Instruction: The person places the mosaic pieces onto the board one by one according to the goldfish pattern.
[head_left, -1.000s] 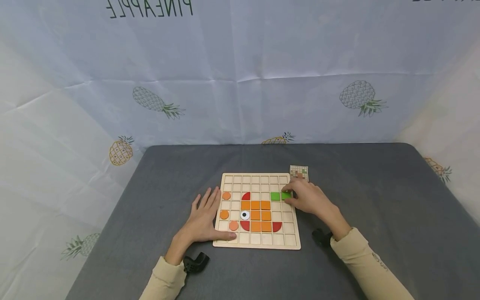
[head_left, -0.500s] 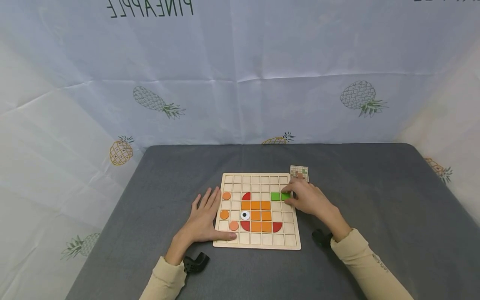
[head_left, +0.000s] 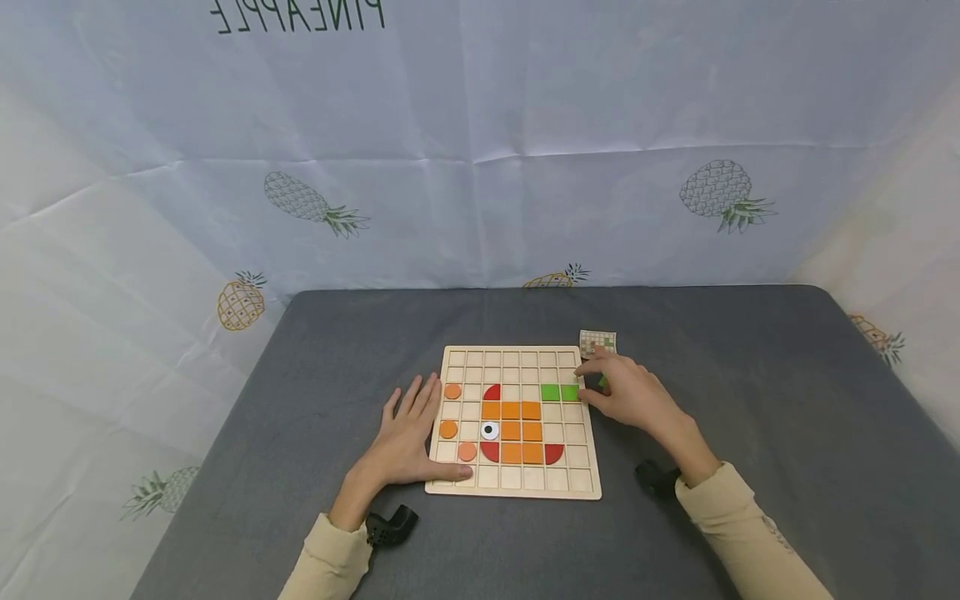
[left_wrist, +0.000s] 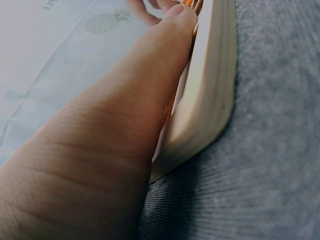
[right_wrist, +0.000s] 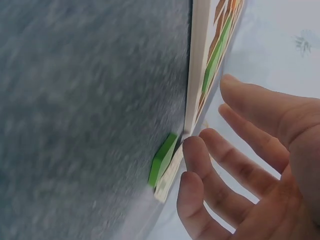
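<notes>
My left hand (head_left: 405,437) lies spread on the left side of the wooden grid board (head_left: 517,490), its thumb over the lower left edge. My right hand (head_left: 633,396) hovers at the board's right edge, fingers relaxed and apart with nothing between them. Beside its fingertips, two green square tiles (head_left: 551,392) sit side by side in the board's cells. A loose green tile (right_wrist: 163,159) lies on the table near the board, partly hidden by the right hand in the head view. Orange squares (head_left: 511,431), red quarter-rounds (head_left: 554,453) and a white eye disc (head_left: 489,431) fill other cells.
Three orange discs (head_left: 448,429) are on the board's left side. A small printed grid card (head_left: 597,340) lies beyond the right hand, at the board's upper right corner. Dark grey cloth (head_left: 360,333) covers the table, and a pineapple-print curtain (head_left: 495,217) hangs behind.
My right hand has let go of the right-hand green tile and drawn back slightly to the right, its thumb and forefinger now apart. The left hand has stayed in place.
</notes>
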